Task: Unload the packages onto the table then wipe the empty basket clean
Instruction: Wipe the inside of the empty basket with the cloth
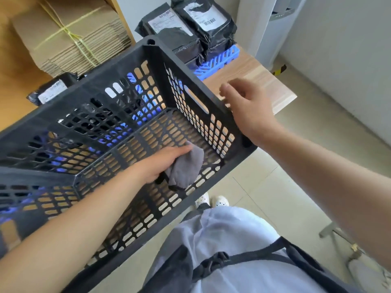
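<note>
Tiled floor and pale wall at right, wooden table (264, 79) across upper centre. Black perforated basket (88, 115) fills the left and centre of frame, tilted, nothing in it but the hand and cloth. Bundle of flat cardboard (69, 34) upper left, tied with string. Black packages (190, 26) at top centre, stacked on a blue crate (218, 60); another package (50, 89) at left behind the basket. Right hand (247, 108) at the basket's right rim, fingers loosely curled; grip on the rim unclear. Left hand (160, 163) inside, gripping a grey cloth (186, 166) against the basket floor.
</note>
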A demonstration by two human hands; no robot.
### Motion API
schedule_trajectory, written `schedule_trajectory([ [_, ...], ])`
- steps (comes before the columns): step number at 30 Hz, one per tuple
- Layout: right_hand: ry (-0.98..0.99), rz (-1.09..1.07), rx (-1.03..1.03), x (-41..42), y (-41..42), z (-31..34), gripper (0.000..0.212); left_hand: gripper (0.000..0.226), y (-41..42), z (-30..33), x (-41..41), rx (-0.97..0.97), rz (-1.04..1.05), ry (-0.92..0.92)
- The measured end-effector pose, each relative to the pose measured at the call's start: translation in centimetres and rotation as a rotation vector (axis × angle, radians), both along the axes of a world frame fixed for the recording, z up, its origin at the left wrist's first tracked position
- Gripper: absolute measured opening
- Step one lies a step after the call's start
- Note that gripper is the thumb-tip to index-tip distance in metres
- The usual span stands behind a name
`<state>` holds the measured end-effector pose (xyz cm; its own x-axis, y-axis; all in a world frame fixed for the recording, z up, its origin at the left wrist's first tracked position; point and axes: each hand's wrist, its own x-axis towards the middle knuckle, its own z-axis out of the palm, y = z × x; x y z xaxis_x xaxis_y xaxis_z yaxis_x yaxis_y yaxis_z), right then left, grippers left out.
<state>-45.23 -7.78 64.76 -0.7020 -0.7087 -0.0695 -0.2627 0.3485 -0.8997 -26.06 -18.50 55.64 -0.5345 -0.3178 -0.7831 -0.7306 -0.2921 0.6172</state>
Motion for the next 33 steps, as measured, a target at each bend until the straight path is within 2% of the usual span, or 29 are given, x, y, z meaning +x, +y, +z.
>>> schedule_trajectory([
  [2, -0.283, -0.215, -0.117, -0.8, 0.9, -0.4, 0.022, 0.046, 0.2, -1.2, 0.1, -0.083, 0.003, -0.079],
  [4, -0.444, -0.339, -0.159, -0.8, 2.5, -0.8, 0.024, 0.063, 0.4, -2.4, 0.0, -0.183, -0.008, -0.111],
  [7, -0.57, -0.455, -0.127, 1.3, 4.9, -1.1, 0.031, 0.048, 1.3, -3.7, -0.7, -0.372, -0.151, -0.049],
  [11, -0.723, -0.552, -0.12, 5.4, 6.6, -0.9, 0.028, 0.033, 3.0, -5.2, -2.3, -0.4, -0.243, 0.026],
  [17, -0.913, -0.755, -0.122, 9.3, 4.6, -0.9, 0.041, 0.049, 5.2, -7.6, -4.5, -0.438, -0.363, 0.035],
  [21, -0.934, -0.93, -0.189, 10.5, 2.6, -1.6, 0.057, 0.055, 6.3, -9.0, -5.5, -0.51, -0.419, -0.008],
  [23, -0.912, -0.991, -0.215, 10.7, 1.9, -2.1, 0.065, 0.051, 6.1, -9.3, -5.8, -0.547, -0.496, 0.0],
  [27, -0.815, -1.056, -0.196, 10.8, 2.1, -2.4, 0.056, 0.034, 5.4, -9.4, -6.1, -0.633, -0.669, 0.039],
  [29, -0.808, -1.077, -0.183, 10.8, 2.1, -2.3, 0.05, 0.031, 5.3, -9.4, -6.2, -0.583, -0.623, 0.052],
  [33, -0.799, -1.061, -0.18, 10.9, 1.9, -2.2, 0.053, 0.036, 5.2, -9.0, -6.3, -0.433, -0.519, 0.093],
])
